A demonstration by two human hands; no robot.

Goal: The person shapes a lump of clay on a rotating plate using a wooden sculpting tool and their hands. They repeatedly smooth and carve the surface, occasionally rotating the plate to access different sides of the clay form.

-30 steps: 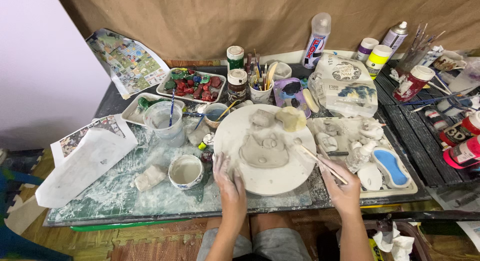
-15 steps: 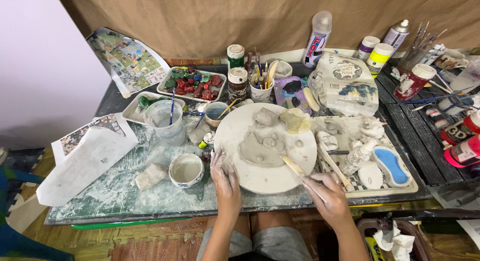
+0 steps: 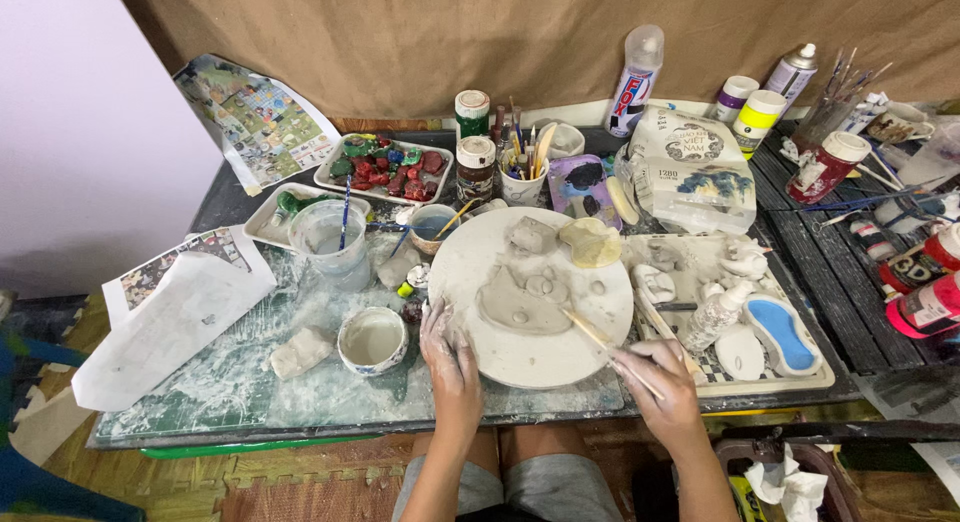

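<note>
Your arms are cut off at the near edge; the tool's tip against the clay (image 3: 520, 300) is hard to make out; your left hand (image 3: 452, 360) lies flat and open on the near-left rim of the round board (image 3: 500, 357); your right hand (image 3: 662, 377) pinches a thin wooden tool (image 3: 592, 332); a white cup (image 3: 371, 340) sits just left on the bench (image 3: 230, 382); bottles crowd the right.

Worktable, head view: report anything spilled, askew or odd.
Pale clay slip is smeared across the green mat around the small bowl. A loose clay lump lies in it, and a paper sheet overhangs the table's left edge.
</note>
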